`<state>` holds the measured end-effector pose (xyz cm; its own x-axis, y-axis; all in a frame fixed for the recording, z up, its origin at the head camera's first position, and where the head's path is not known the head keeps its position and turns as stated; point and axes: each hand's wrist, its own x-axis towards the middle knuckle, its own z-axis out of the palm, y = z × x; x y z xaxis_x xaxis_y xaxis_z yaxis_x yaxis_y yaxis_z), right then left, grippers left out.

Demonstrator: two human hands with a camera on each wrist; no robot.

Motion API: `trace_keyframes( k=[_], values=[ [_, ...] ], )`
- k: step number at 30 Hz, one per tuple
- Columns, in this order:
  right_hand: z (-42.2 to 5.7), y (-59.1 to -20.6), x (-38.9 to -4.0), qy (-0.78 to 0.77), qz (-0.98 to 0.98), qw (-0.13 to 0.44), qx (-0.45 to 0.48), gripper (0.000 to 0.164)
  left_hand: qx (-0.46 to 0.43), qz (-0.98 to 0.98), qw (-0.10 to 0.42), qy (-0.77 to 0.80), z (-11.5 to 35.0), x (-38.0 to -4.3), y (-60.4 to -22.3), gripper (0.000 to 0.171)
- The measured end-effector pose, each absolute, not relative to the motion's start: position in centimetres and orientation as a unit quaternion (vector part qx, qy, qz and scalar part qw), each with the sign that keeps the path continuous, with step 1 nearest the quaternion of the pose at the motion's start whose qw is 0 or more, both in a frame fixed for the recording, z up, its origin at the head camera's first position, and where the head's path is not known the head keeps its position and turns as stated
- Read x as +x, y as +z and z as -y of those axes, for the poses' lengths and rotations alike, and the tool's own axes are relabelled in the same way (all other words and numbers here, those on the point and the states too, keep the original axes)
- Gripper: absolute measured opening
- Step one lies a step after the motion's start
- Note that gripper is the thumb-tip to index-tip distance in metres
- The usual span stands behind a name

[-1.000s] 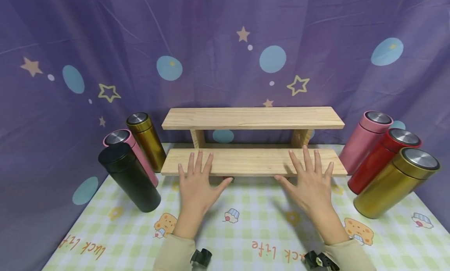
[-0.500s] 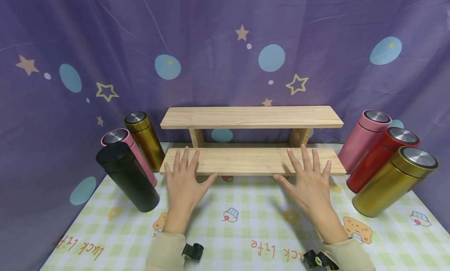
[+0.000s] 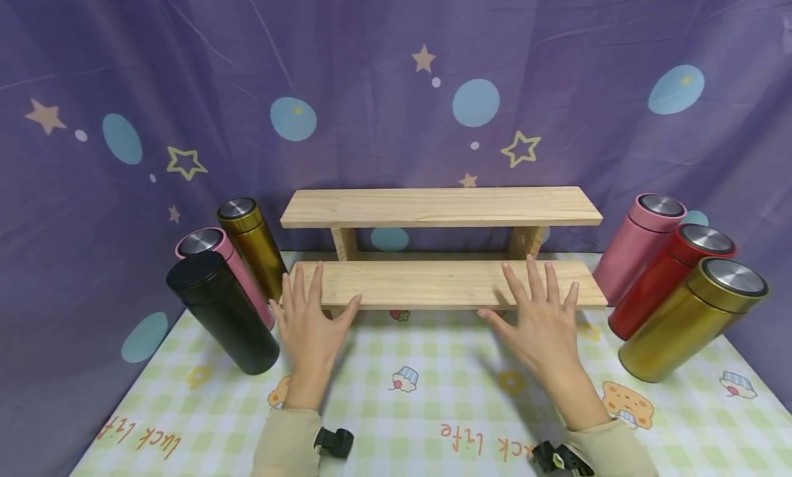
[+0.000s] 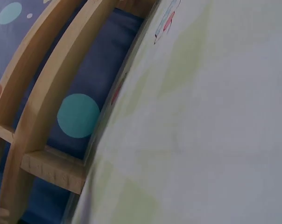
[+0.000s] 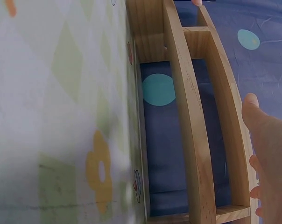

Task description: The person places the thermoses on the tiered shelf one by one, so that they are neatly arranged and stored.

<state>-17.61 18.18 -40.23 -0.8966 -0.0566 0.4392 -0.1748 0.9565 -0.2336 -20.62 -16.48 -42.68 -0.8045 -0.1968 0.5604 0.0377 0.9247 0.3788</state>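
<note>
A two-tier wooden shelf (image 3: 445,285) stands at the back of the table in the head view, its upper board behind and above the lower one. My left hand (image 3: 312,334) is spread with straight fingers that overlap the left end of the lower board. Toward the board's right end, my right hand (image 3: 546,329) is spread the same way, thumb pointing inward. Neither hand grips anything. In the right wrist view the thumb (image 5: 251,108) shows beside the shelf boards (image 5: 192,116). Only a sliver of the left hand appears in the left wrist view, by the shelf's edge (image 4: 52,88).
Left of the shelf stand a black bottle (image 3: 225,315), a pink bottle (image 3: 238,264) and a gold bottle (image 3: 260,247). On its right are pink (image 3: 637,250), red (image 3: 671,284) and gold (image 3: 693,322) bottles. A purple curtain (image 3: 371,64) hangs behind the checked tablecloth (image 3: 408,422).
My left hand has slid leftward along the front of the lower board, from inside its left end to the end itself. The right hand keeps its place, and the bottles have not moved.
</note>
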Motion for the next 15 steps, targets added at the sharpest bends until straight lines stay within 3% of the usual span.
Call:
trace_keyframes(
  k=[15],
  values=[
    [-17.9, -40.3, -17.6, 0.137, 0.964, 0.217, 0.068, 0.085, 0.117, 0.858, 0.341, -0.367, 17.8, -21.3, -44.1, 0.088]
  ],
)
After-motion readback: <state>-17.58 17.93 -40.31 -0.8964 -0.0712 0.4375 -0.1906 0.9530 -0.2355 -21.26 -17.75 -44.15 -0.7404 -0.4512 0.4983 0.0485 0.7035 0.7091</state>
